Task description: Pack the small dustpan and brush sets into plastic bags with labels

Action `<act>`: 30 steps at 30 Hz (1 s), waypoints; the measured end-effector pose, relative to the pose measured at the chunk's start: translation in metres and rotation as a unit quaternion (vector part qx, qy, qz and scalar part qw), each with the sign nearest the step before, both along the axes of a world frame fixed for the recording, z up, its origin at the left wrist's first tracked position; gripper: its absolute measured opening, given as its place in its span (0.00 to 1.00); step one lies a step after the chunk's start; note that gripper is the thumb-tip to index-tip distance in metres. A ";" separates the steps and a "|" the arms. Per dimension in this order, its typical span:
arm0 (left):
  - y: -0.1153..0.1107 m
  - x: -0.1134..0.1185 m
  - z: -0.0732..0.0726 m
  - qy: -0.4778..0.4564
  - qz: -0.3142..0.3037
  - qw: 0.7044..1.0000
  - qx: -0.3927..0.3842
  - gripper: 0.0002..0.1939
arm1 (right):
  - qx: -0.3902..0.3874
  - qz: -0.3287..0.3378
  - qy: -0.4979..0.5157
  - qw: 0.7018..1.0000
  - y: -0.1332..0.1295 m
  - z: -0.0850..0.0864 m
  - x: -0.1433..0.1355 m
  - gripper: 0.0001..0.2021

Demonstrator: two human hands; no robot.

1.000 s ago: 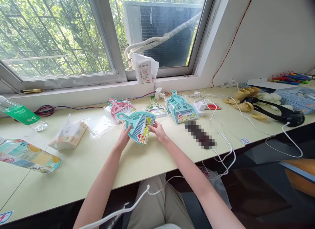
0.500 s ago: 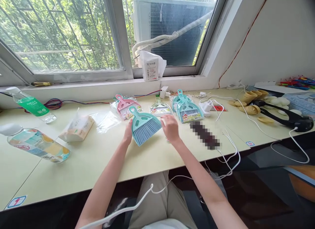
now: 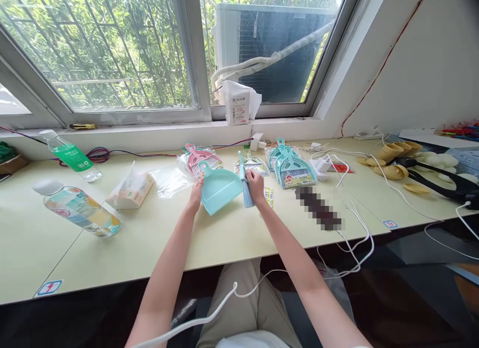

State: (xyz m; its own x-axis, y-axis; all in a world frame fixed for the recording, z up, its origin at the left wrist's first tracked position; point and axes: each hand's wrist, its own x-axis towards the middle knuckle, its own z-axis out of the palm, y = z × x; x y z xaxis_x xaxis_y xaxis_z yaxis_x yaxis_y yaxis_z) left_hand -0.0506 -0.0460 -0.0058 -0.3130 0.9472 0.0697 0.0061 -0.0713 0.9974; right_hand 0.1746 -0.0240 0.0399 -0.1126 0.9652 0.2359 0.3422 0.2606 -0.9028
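Note:
My left hand (image 3: 195,194) grips the left edge of a teal dustpan (image 3: 221,191), tilted with its inside toward me. In my right hand (image 3: 256,187) is a small teal brush (image 3: 246,192), turned edge-on with its grey-blue bristles pointing down, just right of the dustpan. The two pieces are apart. A yellow printed card (image 3: 268,197) lies partly hidden behind my right hand. Behind my hands lie a pink brush-and-dustpan set (image 3: 202,159), a green set (image 3: 251,163) and stacked teal sets (image 3: 294,168), in clear wrapping.
Left on the table (image 3: 160,238) are a drink bottle (image 3: 82,211), a green-labelled water bottle (image 3: 75,158), a tissue pack (image 3: 130,188) and a clear plastic bag (image 3: 174,181). White cables (image 3: 359,253) run at the right, near a pixelated dark object (image 3: 318,208).
The brush has come away from the dustpan, where it was nested. My right hand has closed around it and turned it edge-on. The view has shifted slightly left.

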 end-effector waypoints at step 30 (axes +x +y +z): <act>0.000 -0.031 -0.017 0.150 0.058 0.984 -0.076 0.19 | -0.052 0.088 -0.446 0.889 0.033 -0.019 0.072 0.06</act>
State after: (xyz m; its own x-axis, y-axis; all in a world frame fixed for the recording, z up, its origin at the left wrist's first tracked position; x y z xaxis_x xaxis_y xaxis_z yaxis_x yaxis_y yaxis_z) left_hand -0.0820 -0.0460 -0.0229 -0.4060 0.9132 0.0359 0.3012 0.0966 0.9487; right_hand 0.2468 0.0095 0.0210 -0.3612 0.9257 -0.1122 0.8965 0.3116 -0.3151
